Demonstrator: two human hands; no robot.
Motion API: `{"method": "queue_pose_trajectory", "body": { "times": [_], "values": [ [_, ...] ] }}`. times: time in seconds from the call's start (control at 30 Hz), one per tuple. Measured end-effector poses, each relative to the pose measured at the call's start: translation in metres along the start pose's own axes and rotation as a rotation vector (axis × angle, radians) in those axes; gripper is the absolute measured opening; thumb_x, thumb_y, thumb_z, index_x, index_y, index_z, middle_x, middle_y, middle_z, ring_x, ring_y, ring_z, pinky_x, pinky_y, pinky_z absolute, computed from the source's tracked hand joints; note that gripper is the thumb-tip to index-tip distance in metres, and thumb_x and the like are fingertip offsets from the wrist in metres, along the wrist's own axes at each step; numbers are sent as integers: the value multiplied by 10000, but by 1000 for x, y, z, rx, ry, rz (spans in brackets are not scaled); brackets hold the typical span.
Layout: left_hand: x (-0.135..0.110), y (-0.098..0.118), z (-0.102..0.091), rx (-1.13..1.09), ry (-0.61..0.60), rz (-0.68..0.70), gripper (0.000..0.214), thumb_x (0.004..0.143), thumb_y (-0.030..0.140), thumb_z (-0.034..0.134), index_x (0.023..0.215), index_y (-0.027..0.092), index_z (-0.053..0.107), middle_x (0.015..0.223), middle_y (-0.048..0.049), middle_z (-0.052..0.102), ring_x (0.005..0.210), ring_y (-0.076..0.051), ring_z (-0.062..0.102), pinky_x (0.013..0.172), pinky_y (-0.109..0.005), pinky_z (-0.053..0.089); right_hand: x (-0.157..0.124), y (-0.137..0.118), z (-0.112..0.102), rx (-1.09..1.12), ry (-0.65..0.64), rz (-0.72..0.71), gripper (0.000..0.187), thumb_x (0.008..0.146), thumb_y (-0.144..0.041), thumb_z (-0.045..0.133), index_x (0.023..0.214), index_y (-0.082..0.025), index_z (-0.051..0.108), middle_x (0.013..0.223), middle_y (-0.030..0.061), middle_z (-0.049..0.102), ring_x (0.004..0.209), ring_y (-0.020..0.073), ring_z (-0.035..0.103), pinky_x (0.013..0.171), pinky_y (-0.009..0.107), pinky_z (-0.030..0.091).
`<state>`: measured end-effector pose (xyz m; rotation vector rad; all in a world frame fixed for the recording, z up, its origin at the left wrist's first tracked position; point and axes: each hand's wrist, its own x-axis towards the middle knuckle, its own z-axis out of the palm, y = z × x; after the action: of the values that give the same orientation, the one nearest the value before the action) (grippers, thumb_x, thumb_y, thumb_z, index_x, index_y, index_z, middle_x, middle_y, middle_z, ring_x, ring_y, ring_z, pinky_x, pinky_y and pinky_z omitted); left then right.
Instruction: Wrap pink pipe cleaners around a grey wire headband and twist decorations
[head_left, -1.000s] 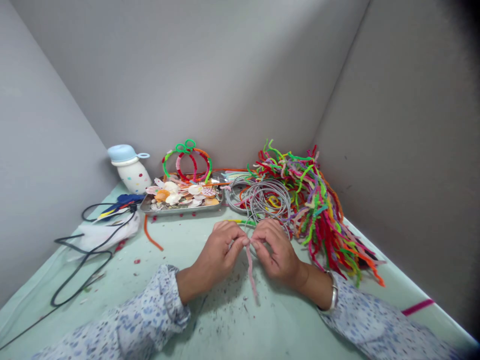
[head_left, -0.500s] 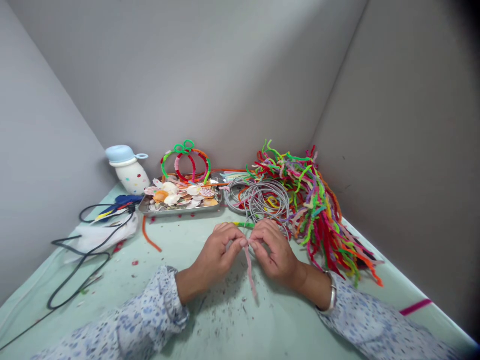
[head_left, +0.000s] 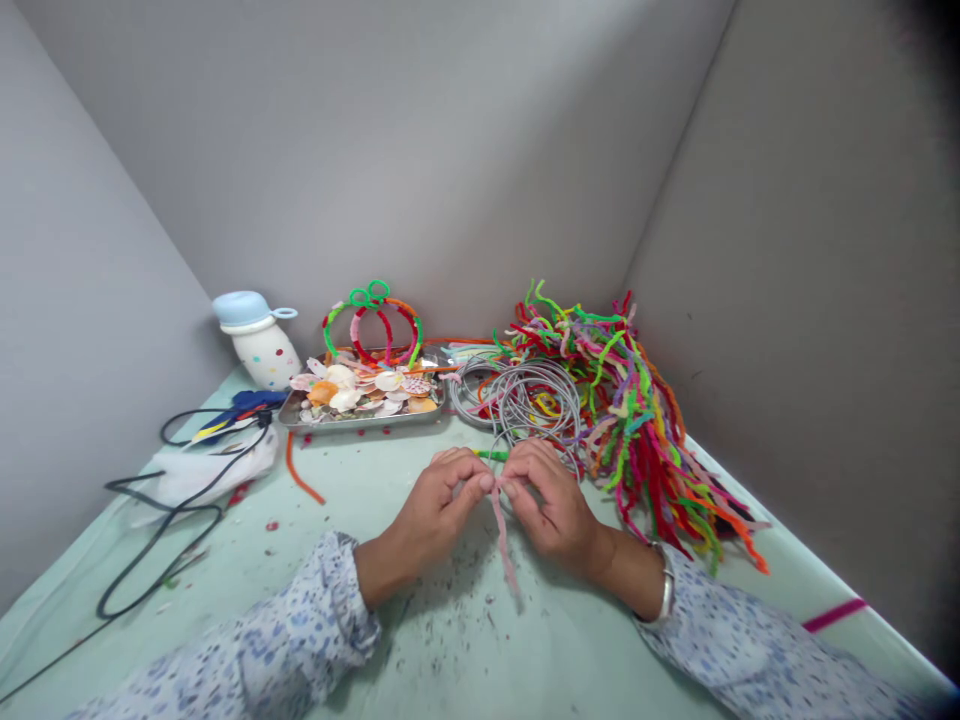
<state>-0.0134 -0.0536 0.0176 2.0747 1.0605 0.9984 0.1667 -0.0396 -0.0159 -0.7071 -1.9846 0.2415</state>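
Note:
A pale pink pipe cleaner point(head_left: 505, 550) hangs down from between my hands, its free end pointing toward me. My left hand point(head_left: 444, 503) pinches it near the top between thumb and forefinger. Close beside, my right hand point(head_left: 546, 505) is also closed, thumb against forefinger at the same spot on the pipe cleaner. Just behind the fingers shows a short green and yellow fuzzy piece point(head_left: 491, 455), mostly hidden by my hands. Loose coils of grey wire point(head_left: 536, 395) lie right beyond my fingertips.
A metal tray point(head_left: 360, 428) of seashells stands at the back, with wrapped pipe-cleaner rings point(head_left: 373, 325) behind. Right is a big heap of coloured pipe cleaners point(head_left: 637, 420). Left are a white bottle point(head_left: 264, 350), a black cable point(head_left: 161, 510) and a plastic bag point(head_left: 217, 465). Grey walls enclose the table.
The hanging end of the pink pipe cleaner has swung slightly to the right. Both hands keep almost the same place and pinch.

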Motion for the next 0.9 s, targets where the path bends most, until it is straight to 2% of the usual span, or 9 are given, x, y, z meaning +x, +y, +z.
{"method": "queue_pose_trajectory", "body": {
  "times": [0.13, 0.27, 0.53, 0.9],
  "values": [
    [-2, -2, -1, 33, 3, 48, 215, 942, 270, 427, 884, 193, 619, 899, -51, 625, 906, -204, 550, 871, -366, 422, 0, 1, -1, 35, 21, 52, 80, 908, -200, 456, 878, -213, 529, 812, 41, 554, 808, 210, 516, 741, 386, 408],
    [-4, -6, 1, 128, 79, 136, 140, 885, 198, 513, 995, 200, 598, 996, -60, 632, 974, -217, 549, 901, -379, 408, 0, 0, -2, 53, 22, 80, 99, 917, -218, 457, 862, -210, 539, 806, 42, 552, 798, 206, 512, 734, 381, 411],
    [-2, -13, 4, 225, 173, 226, 86, 860, 202, 634, 942, 202, 608, 921, -37, 662, 911, -200, 566, 851, -360, 402, 0, 2, -1, 62, 11, 64, 97, 925, -221, 458, 865, -209, 533, 801, 36, 558, 797, 203, 518, 746, 385, 404],
    [-2, -17, 4, 256, 200, 269, 80, 847, 212, 672, 915, 209, 629, 874, -21, 672, 866, -188, 578, 826, -351, 402, 0, 1, -1, 67, -1, 67, 96, 924, -211, 451, 868, -199, 528, 806, 46, 562, 803, 206, 518, 761, 392, 402]
  ]
}}
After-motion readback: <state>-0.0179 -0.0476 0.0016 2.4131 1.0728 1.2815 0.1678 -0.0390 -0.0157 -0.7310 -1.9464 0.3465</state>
